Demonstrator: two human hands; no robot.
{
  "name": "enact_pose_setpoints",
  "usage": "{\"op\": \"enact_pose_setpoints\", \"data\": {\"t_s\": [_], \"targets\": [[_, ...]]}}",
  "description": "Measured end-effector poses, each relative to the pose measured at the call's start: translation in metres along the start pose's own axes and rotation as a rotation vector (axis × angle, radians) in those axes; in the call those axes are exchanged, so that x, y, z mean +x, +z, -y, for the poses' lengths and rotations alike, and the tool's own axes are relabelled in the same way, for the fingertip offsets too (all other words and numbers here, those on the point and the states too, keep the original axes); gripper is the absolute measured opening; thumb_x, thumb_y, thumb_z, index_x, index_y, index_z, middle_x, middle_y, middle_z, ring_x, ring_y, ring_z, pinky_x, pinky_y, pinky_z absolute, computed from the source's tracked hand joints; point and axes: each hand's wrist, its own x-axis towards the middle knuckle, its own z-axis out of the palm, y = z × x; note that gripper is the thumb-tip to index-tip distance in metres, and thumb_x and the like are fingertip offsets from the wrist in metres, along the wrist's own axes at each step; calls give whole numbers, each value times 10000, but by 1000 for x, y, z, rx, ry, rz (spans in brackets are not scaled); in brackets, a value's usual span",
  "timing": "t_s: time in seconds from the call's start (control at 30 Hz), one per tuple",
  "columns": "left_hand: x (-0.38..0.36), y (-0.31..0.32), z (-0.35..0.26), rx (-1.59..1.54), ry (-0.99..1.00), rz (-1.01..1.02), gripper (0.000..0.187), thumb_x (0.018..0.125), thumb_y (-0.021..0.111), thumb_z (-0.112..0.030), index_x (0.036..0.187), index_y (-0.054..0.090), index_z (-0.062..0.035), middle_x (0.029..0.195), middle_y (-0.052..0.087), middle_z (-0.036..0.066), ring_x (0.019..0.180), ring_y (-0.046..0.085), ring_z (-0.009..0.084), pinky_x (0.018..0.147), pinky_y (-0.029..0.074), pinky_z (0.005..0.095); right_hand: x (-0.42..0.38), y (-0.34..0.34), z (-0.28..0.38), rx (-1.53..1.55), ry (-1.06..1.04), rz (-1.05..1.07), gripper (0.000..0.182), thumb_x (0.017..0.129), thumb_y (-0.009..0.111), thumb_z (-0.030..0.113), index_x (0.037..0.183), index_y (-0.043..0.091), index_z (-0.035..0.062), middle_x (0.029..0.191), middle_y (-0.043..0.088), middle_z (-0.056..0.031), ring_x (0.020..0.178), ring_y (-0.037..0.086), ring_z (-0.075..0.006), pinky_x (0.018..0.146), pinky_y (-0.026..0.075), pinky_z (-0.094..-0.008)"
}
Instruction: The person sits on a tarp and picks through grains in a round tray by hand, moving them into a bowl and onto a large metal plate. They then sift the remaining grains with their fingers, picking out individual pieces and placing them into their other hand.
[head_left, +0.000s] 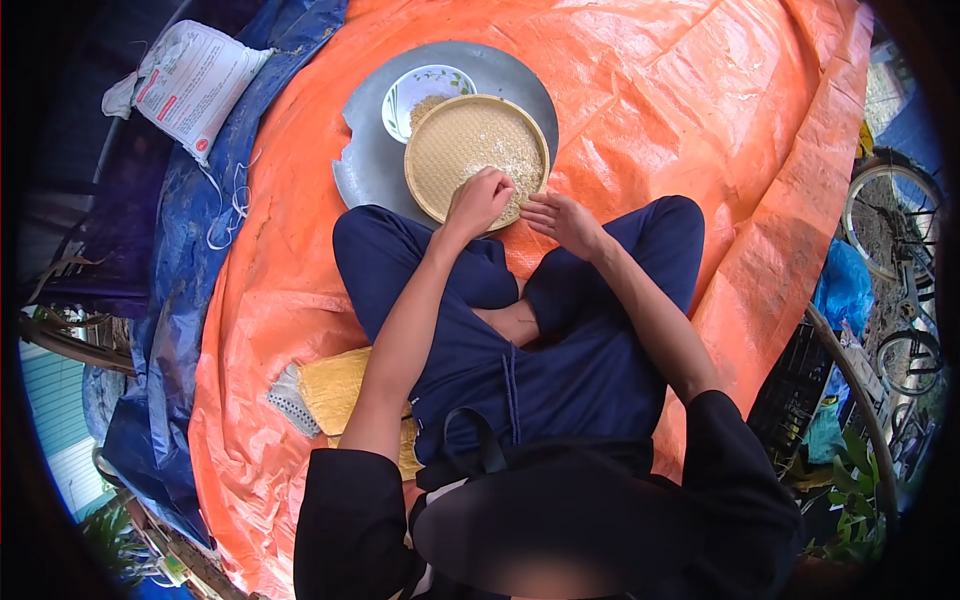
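A round woven winnowing basket [440,150] lies in front of my crossed legs, with pale grains [515,165] spread toward its right side. My left hand [482,200] is over the basket's near part, its fingers curled together; anything inside them is hidden. At the near right rim is my right hand [562,220], fingers stretched out beside the grains. Behind the basket, and partly covered by it, stands a white bowl [400,97] with a green leaf pattern, holding light brown grains [427,108]. Both rest on a large grey metal tray [365,165] with a ragged left edge.
An orange tarp [660,110] spreads beneath me, bordered by a blue tarp [185,270] on the left. A white printed sack [200,85] sits at upper left. Yellow woven material [335,390] lies by my left thigh. A bicycle wheel [850,215] and black crate [785,395] stand at right.
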Motion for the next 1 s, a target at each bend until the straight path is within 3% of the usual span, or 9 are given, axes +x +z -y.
{"op": "enact_pose_setpoints", "data": {"t_s": [0.1,0.23,0.37,0.77,1.0], "targets": [[-9,15,-26,-10,106,14,139,865,581,-132,930,662,-40,907,626,127,861,627,307,728,487,388,0,1,0,141,14,7,483,989,365,313,1306,429,-46,1252,553,-177,1140,563,-253,1029,426,-355],[4,19,3,109,59,-206,134,858,605,-140,939,674,-59,898,626,123,839,633,311,728,497,403,-3,0,4,103,60,50,466,994,333,268,1310,425,-62,1300,525,-196,1209,528,-268,1056,408,-357],[4,19,35,276,8,-121,149,819,660,-136,955,678,-77,887,615,110,860,628,303,743,503,409,-2,-1,4,39,35,-19,457,993,323,245,1300,428,-76,1304,521,-203,1213,525,-271,1062,404,-358],[5,58,41,407,360,-82,171,772,670,-92,943,670,-82,910,575,73,926,583,254,780,501,376,9,-14,-2,28,21,-84,472,1002,318,284,1285,428,-77,1285,527,-211,1203,526,-283,1066,392,-374],[6,60,43,389,382,-56,99,763,642,-74,857,670,-62,875,575,69,912,584,241,766,502,360,8,-14,0,34,25,-117,509,1004,337,334,1289,420,-80,1283,526,-212,1217,513,-284,1071,385,-381]]}}
